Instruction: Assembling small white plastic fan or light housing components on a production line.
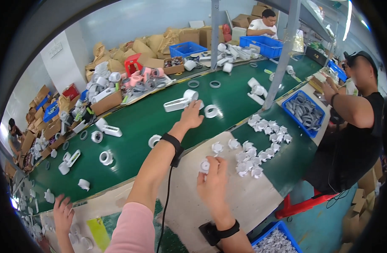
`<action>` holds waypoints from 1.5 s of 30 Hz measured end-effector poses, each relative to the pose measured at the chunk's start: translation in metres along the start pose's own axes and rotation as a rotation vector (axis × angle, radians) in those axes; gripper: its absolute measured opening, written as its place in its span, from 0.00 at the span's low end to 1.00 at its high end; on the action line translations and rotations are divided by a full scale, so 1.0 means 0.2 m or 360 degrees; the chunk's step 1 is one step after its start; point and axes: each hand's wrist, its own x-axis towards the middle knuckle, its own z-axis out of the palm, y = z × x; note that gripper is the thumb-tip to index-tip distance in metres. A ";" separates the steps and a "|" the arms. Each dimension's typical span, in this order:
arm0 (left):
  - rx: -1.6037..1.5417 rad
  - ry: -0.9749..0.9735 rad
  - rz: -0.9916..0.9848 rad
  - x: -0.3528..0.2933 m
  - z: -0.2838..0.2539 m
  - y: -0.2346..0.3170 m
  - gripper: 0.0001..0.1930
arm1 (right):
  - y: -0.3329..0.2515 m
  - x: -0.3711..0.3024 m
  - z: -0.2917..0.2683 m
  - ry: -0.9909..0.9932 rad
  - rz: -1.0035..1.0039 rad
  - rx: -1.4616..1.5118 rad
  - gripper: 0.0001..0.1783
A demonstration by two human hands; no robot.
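Note:
My left hand [191, 115] reaches over the green conveyor belt, its fingers stretched out at a white round plastic part [191, 94] with a long handle-like frame. A white ring [211, 111] lies just right of these fingers. Above the cardboard-covered table, my right hand [213, 183] pinches a small white round plastic piece [204, 166] between thumb and fingers. Beyond it stand many small white pronged plastic caps [249, 157], spread from the cardboard [189, 202] onto the green surface. How firmly my left fingers touch anything is hidden.
Grey rings and white parts ride on the belt [134, 147]. A blue crate [305, 113] of grey rings stands at right, beside a co-worker in black [349, 139]. Another person's hand [63, 214] is at lower left. A metal post [282, 55] rises at the belt's near edge.

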 end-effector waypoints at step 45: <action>-0.2116 -0.0226 0.0030 -1.23 -0.35 0.07 0.31 | -0.01 -0.06 0.15 -0.0507 0.0116 0.0381 0.22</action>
